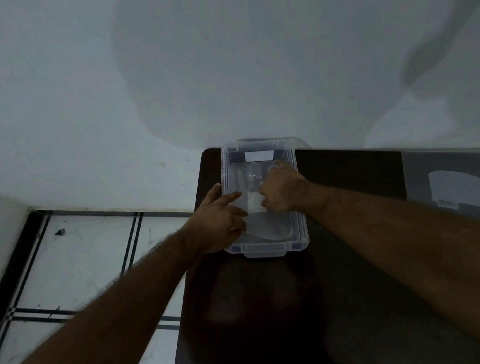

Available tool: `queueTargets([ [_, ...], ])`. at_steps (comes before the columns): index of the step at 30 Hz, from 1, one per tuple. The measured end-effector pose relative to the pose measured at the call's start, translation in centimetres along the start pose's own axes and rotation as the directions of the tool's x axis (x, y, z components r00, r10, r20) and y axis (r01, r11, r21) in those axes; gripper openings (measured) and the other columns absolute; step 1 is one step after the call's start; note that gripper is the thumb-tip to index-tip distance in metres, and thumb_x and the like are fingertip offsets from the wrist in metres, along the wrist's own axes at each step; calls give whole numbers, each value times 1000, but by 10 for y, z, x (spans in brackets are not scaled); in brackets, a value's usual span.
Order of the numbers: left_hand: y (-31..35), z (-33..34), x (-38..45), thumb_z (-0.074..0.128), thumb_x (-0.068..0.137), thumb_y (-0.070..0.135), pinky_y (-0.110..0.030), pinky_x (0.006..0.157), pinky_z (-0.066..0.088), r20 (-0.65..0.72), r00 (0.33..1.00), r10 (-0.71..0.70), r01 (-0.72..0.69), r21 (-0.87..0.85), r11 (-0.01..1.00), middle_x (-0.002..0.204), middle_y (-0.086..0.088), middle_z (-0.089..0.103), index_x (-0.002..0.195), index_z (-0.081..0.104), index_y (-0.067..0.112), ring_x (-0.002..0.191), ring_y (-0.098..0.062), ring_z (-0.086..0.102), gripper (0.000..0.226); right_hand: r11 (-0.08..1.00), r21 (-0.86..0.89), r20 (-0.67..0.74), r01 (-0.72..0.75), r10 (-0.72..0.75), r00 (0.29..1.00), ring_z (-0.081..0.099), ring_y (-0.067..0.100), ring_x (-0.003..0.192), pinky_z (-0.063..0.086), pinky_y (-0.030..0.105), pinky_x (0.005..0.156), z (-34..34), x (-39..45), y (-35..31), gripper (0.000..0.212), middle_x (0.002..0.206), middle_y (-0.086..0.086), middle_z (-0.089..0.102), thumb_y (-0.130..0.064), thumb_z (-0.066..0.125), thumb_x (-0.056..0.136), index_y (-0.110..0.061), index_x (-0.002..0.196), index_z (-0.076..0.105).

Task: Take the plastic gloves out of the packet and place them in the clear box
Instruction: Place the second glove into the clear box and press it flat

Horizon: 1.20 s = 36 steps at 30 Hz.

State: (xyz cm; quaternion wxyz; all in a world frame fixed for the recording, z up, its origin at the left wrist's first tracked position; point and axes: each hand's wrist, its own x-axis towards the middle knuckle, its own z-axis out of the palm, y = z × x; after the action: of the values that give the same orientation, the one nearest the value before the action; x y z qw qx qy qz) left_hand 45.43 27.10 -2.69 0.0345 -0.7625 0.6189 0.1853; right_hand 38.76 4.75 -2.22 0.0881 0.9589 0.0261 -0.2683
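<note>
A clear plastic box stands on a dark table against the wall. Thin see-through plastic gloves lie inside it, with a small white patch among them. My right hand is inside the box, fingers curled on the plastic near that white patch. My left hand rests at the box's left rim, fingers spread and touching the plastic. A white label shows at the box's far end.
A clear lid or packet with a label lies on the table at the right. A white wall rises right behind the box. Tiled floor with dark lines is to the left of the table.
</note>
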Motion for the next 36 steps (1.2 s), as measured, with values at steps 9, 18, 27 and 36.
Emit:
queueTargets([
  [9,4,-4,-1,51,107,47,-65,127,-13,33,999,-10,10,15,1000,164,10,47,126,73,41,165,-27,2,29,971,-223,-66,-83,70,995,51,30,139,22,59,126,-36,20,8,47,147,7,61,-53,57,102,-22,136,65],
  [18,-1,0,1,55,104,49,-65,126,-14,-19,998,-58,57,-56,997,168,10,40,122,74,44,165,-25,-3,26,985,135,-117,104,-88,989,68,19,110,47,45,107,-12,-17,7,29,118,-2,74,-44,61,101,-26,120,74],
  [27,-4,3,-1,73,97,37,-70,126,2,-272,930,-246,111,-430,896,158,3,55,108,82,34,163,-28,14,15,955,289,-347,62,44,937,67,20,94,49,40,98,36,-74,-16,68,102,-1,74,-76,67,79,-19,116,71],
  [36,-5,-2,-6,74,97,37,-67,127,0,-239,935,-261,143,-419,897,160,4,52,108,83,34,164,-27,11,14,987,117,-360,110,-61,931,73,30,95,44,55,112,30,-80,-19,27,96,9,78,-29,79,89,-15,110,72],
])
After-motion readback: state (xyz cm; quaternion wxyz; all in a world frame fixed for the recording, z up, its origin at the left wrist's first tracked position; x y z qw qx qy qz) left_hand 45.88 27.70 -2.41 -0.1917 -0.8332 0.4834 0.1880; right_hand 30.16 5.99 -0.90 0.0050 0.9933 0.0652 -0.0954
